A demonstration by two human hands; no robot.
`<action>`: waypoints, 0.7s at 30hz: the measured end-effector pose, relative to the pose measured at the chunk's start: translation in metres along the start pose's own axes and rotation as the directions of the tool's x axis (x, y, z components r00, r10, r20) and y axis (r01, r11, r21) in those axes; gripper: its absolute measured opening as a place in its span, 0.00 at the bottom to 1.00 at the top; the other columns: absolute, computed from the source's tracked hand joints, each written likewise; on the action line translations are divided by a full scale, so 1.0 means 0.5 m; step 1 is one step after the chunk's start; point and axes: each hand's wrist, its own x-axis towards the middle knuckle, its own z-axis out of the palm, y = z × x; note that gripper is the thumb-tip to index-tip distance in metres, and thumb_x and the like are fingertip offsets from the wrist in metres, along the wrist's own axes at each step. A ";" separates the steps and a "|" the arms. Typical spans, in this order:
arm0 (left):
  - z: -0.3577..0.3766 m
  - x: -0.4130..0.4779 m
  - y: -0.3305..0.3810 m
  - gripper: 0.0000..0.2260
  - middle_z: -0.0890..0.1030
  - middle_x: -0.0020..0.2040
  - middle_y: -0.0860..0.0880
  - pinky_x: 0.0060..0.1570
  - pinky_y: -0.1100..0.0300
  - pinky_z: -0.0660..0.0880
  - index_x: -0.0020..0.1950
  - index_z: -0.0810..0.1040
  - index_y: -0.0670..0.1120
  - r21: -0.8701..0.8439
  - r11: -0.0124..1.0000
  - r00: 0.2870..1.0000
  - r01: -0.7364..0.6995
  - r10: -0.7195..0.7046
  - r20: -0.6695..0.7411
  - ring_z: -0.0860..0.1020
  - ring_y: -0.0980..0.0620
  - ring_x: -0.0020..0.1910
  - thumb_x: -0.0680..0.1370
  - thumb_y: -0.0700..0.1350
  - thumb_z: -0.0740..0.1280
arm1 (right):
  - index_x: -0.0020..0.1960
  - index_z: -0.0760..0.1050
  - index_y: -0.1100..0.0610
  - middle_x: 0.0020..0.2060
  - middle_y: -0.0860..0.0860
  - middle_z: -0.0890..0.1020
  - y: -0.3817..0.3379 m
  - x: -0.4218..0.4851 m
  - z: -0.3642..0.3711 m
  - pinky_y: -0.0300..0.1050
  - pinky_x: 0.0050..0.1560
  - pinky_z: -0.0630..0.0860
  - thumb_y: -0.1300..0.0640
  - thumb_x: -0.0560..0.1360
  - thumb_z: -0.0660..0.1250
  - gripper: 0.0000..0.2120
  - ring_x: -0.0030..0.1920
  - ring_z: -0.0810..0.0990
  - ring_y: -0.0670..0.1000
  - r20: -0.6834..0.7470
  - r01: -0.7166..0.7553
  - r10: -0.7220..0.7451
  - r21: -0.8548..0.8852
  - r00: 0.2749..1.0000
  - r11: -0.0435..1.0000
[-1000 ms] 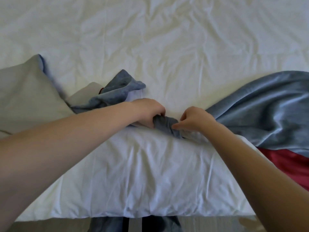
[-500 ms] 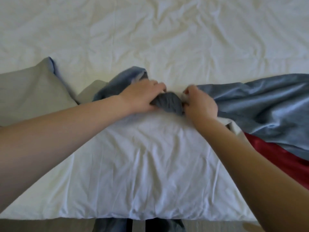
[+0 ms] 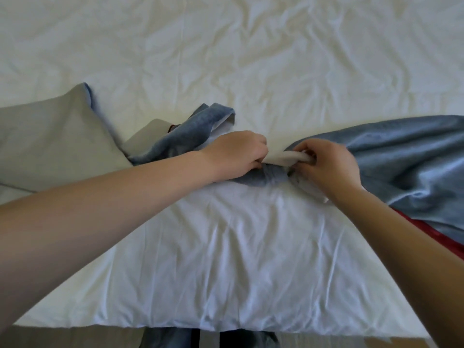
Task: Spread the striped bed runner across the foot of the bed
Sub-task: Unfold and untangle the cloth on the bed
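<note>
We are gripping the bed runner (image 3: 401,151) at the centre of the frame. Our left hand (image 3: 236,156) is curling its fingers round a bunched blue twist, and our right hand (image 3: 326,167) is pinching a rolled pale fold just beside it. The runner is lying crumpled across the white bed (image 3: 226,46). Its blue fabric and red stripe (image 3: 447,241) are trailing to the right edge, and its grey underside is showing at the left.

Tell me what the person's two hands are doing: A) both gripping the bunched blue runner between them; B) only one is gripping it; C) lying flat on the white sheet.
A: the left hand and the right hand both curl round the bunched bed runner between them.
</note>
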 end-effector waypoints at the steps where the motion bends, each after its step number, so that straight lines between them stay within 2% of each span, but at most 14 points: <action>1: -0.006 -0.004 0.002 0.08 0.76 0.44 0.46 0.43 0.48 0.71 0.42 0.76 0.42 0.050 0.997 0.997 -0.051 0.054 -0.051 0.75 0.46 0.45 0.78 0.41 0.60 | 0.45 0.79 0.47 0.39 0.44 0.79 -0.008 0.010 -0.005 0.44 0.33 0.70 0.57 0.70 0.66 0.07 0.41 0.77 0.50 -0.037 0.000 -0.001 -0.030 0.999 1.000; 4: -0.019 -0.021 0.015 0.04 0.77 0.38 0.44 0.35 0.51 0.71 0.37 0.75 0.40 0.208 0.949 0.939 -0.235 0.277 -0.203 0.75 0.44 0.36 0.72 0.33 0.66 | 0.46 0.79 0.48 0.43 0.48 0.80 -0.032 0.053 -0.016 0.44 0.36 0.70 0.59 0.71 0.63 0.09 0.44 0.77 0.52 -0.050 0.028 -0.038 -0.184 0.998 0.982; 6: -0.024 -0.040 0.018 0.08 0.77 0.35 0.43 0.32 0.54 0.74 0.34 0.75 0.40 0.223 0.917 0.891 -0.332 0.382 -0.244 0.75 0.44 0.32 0.65 0.29 0.69 | 0.47 0.79 0.49 0.43 0.49 0.81 -0.038 0.084 -0.024 0.44 0.36 0.67 0.61 0.72 0.61 0.11 0.44 0.77 0.53 -0.023 0.012 -0.019 -0.260 1.000 0.966; 10: -0.019 -0.078 0.015 0.07 0.78 0.35 0.46 0.32 0.60 0.73 0.35 0.76 0.42 0.229 0.899 0.877 -0.375 0.423 -0.226 0.76 0.47 0.31 0.62 0.31 0.69 | 0.46 0.80 0.48 0.43 0.50 0.82 -0.036 0.116 -0.030 0.44 0.38 0.66 0.61 0.71 0.61 0.12 0.46 0.78 0.55 -0.022 -0.091 0.088 -0.294 0.996 0.952; 13: -0.002 -0.091 0.028 0.05 0.78 0.36 0.48 0.33 0.61 0.72 0.36 0.79 0.44 0.292 0.858 0.868 -0.423 0.476 -0.141 0.76 0.49 0.33 0.65 0.35 0.67 | 0.47 0.80 0.51 0.44 0.53 0.79 -0.046 0.103 -0.008 0.47 0.40 0.66 0.64 0.73 0.61 0.12 0.47 0.75 0.56 -0.070 -0.098 0.078 -0.351 0.995 0.931; 15: 0.008 -0.091 0.033 0.04 0.78 0.37 0.47 0.34 0.59 0.72 0.36 0.78 0.43 0.250 0.879 0.884 -0.406 0.447 -0.135 0.76 0.47 0.34 0.67 0.35 0.68 | 0.50 0.76 0.55 0.44 0.55 0.77 -0.059 0.076 0.013 0.48 0.38 0.65 0.66 0.73 0.60 0.10 0.43 0.73 0.56 -0.134 -0.116 0.073 -0.344 0.988 0.932; 18: 0.002 -0.080 0.022 0.03 0.78 0.40 0.45 0.40 0.53 0.73 0.38 0.77 0.42 0.151 0.958 0.942 -0.244 0.271 -0.200 0.77 0.45 0.39 0.73 0.39 0.67 | 0.51 0.69 0.58 0.42 0.54 0.77 -0.087 0.019 0.040 0.48 0.33 0.65 0.66 0.72 0.60 0.09 0.37 0.74 0.58 -0.219 -0.108 0.077 -0.132 0.973 0.985; 21: -0.021 -0.082 -0.023 0.08 0.78 0.53 0.42 0.52 0.46 0.72 0.49 0.79 0.42 0.133 0.991 0.954 0.028 0.013 -0.299 0.76 0.41 0.52 0.74 0.41 0.62 | 0.49 0.73 0.57 0.40 0.53 0.78 -0.123 -0.042 0.058 0.51 0.33 0.74 0.57 0.72 0.66 0.07 0.37 0.77 0.56 -0.211 0.152 -0.145 0.018 0.967 0.988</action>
